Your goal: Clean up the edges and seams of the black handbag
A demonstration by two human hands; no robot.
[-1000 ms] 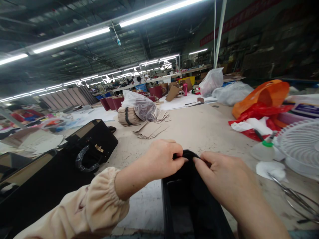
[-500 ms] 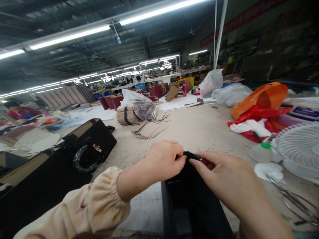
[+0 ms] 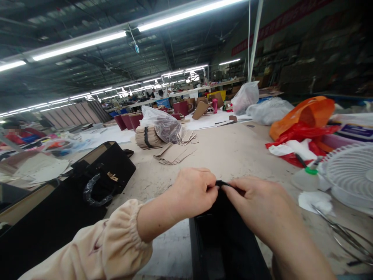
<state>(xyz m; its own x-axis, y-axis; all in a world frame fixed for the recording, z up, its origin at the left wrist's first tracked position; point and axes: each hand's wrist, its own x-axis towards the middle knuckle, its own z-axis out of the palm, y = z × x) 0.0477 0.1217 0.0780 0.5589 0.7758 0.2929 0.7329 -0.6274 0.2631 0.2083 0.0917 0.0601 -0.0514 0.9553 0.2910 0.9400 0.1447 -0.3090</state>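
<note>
A black handbag (image 3: 224, 245) stands open at the front of the table, its dark inside facing me. My left hand (image 3: 196, 192) pinches the far end of its rim between thumb and curled fingers. Close beside it, my right hand (image 3: 259, 202) grips the same rim, thumb on the inner side and fingers over the outside. Only a short piece of edge shows between the two hands. To the left sits another black handbag (image 3: 122, 165) with a gold clasp and a plastic-wrapped handle (image 3: 94, 192).
Cardboard pieces (image 3: 175, 153) and a strapped bundle (image 3: 147, 137) lie ahead under a plastic bag (image 3: 163, 124). On the right are an orange bag (image 3: 303, 116), a white fan (image 3: 352, 175), a green-capped bottle (image 3: 307, 178) and scissors (image 3: 340, 229). A person (image 3: 20, 134) is at far left.
My hands have drawn slightly closer together along the bag's rim, and the raised edge between them now looks flatter. Both hands keep their hold.
</note>
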